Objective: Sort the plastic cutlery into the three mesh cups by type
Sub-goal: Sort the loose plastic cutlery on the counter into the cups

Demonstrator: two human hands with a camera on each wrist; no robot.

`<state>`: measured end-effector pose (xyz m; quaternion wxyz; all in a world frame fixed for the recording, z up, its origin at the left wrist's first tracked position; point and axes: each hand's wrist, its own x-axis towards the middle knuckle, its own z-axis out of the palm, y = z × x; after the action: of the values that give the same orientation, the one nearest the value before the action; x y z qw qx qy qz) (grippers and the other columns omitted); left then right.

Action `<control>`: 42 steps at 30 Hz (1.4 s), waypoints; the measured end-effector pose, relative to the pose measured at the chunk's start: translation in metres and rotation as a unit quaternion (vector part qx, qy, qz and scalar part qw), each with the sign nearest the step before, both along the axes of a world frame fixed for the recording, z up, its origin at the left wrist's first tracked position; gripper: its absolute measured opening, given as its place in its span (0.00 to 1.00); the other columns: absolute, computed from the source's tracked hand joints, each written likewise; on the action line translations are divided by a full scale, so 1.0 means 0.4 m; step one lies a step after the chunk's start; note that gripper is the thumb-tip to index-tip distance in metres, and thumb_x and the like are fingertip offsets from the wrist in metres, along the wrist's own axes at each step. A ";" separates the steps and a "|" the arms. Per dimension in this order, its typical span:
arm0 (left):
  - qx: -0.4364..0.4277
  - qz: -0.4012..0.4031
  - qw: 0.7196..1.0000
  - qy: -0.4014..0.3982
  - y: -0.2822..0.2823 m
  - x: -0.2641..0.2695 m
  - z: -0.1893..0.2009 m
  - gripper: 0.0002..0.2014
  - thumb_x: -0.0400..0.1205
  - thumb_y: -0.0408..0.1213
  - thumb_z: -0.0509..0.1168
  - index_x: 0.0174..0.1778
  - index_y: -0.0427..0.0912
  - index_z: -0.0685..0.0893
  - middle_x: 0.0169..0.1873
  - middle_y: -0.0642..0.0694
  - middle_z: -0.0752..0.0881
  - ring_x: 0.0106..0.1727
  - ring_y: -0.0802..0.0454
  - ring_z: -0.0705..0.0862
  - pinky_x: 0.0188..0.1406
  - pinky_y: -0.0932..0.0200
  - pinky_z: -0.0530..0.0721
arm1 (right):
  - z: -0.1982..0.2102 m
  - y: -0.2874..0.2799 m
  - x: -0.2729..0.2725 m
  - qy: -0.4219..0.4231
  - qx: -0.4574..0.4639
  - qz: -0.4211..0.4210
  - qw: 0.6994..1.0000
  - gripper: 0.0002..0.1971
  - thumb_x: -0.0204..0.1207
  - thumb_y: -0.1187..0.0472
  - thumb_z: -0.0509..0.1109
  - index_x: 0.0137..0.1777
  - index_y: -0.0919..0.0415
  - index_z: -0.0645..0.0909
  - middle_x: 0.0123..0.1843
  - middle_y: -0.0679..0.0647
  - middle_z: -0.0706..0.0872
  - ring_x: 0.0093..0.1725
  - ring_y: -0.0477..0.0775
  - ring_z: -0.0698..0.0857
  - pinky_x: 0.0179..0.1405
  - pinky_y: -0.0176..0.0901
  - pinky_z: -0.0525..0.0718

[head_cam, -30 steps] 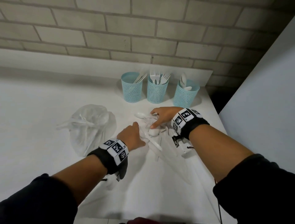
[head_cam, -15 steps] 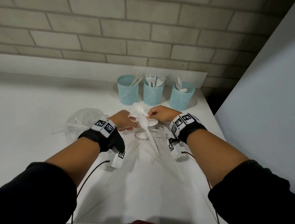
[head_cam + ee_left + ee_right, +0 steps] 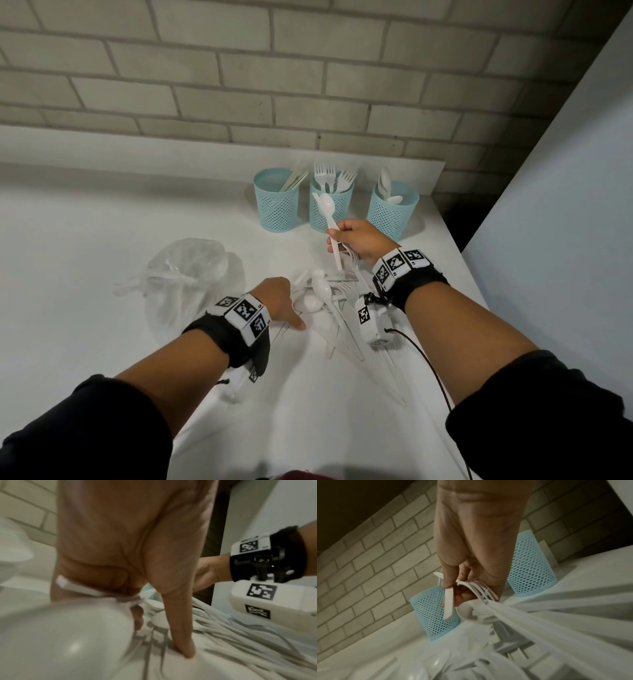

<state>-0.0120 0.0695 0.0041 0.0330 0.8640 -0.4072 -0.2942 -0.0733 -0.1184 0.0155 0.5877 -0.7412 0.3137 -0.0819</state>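
Sorting is partway through in the head view: three light-blue mesh cups line the upper middle of the frame, the left mesh cup showing flat knife-like handles, the middle mesh cup bristling with forks, the right mesh cup holding spoons. A loose pile of white plastic cutlery waits at centre frame on the white tabletop, so plenty is left. The right hand is clamped on a white plastic spoon, bowl up, raised in front of the middle cup; my guess is it belongs one cup to the right. The left hand is down at the pile's left edge. A crumpled clear plastic bag sits left of the pile, apart from the cups; the table edge and a pale wall panel crowd the right side, while the left stays roomy. Over to the left wrist view: blurred, but the fingers curl round a white handle while the thumb reaches down among the cutlery. Right wrist view: fingers pinch the spoon's handle, and fork tines sit tucked under the palm too.
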 end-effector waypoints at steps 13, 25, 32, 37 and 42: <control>-0.034 0.060 0.997 -0.021 0.001 -0.016 -0.004 0.13 0.74 0.39 0.71 0.41 0.39 0.74 0.31 0.51 0.70 0.45 0.49 0.76 0.31 0.64 0.71 | -0.012 0.039 -0.010 -0.016 0.043 -0.033 0.998 0.06 0.81 0.61 0.66 0.43 0.59 0.79 0.39 0.53 0.87 0.43 0.53 0.87 0.53 0.49 0.82; -0.034 0.145 0.984 0.103 0.012 0.091 0.081 0.14 0.76 0.50 0.71 0.40 0.41 0.84 0.36 0.45 0.82 0.35 0.50 0.76 0.36 0.61 0.73 | 0.010 0.040 -0.039 -0.094 0.155 -0.070 0.981 0.03 0.82 0.68 0.62 0.49 0.64 0.77 0.45 0.57 0.88 0.43 0.53 0.88 0.37 0.41 0.88; -0.085 0.234 0.914 0.321 0.026 0.125 0.134 0.11 0.85 0.39 0.60 0.39 0.38 0.79 0.30 0.48 0.85 0.27 0.56 0.73 0.19 0.65 0.72 | 0.018 0.033 -0.055 -0.108 0.213 -0.065 0.969 0.15 0.80 0.77 0.59 0.66 0.74 0.71 0.52 0.63 0.84 0.46 0.55 0.86 0.38 0.39 0.89; -0.215 0.260 0.848 0.409 0.008 0.115 0.131 0.06 0.86 0.33 0.57 0.46 0.37 0.78 0.32 0.44 0.89 0.34 0.52 0.86 0.34 0.59 0.85 | 0.026 0.039 -0.049 -0.108 0.274 -0.059 0.954 0.11 0.81 0.78 0.54 0.61 0.73 0.71 0.64 0.71 0.80 0.66 0.69 0.80 0.61 0.56 0.80; -0.333 0.253 0.821 0.389 -0.058 0.062 0.084 0.12 0.84 0.30 0.61 0.62 0.32 0.78 0.42 0.40 0.86 0.41 0.45 0.85 0.47 0.49 0.85 | 0.044 0.058 -0.036 -0.093 0.269 -0.002 0.959 0.11 0.83 0.74 0.53 0.61 0.70 0.72 0.63 0.64 0.81 0.64 0.63 0.81 0.66 0.57 0.78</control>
<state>0.0127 0.0465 0.0377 0.5476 0.6869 -0.2006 -0.4337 -0.0877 -0.0953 0.0333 0.7917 -0.5445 0.2693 -0.0644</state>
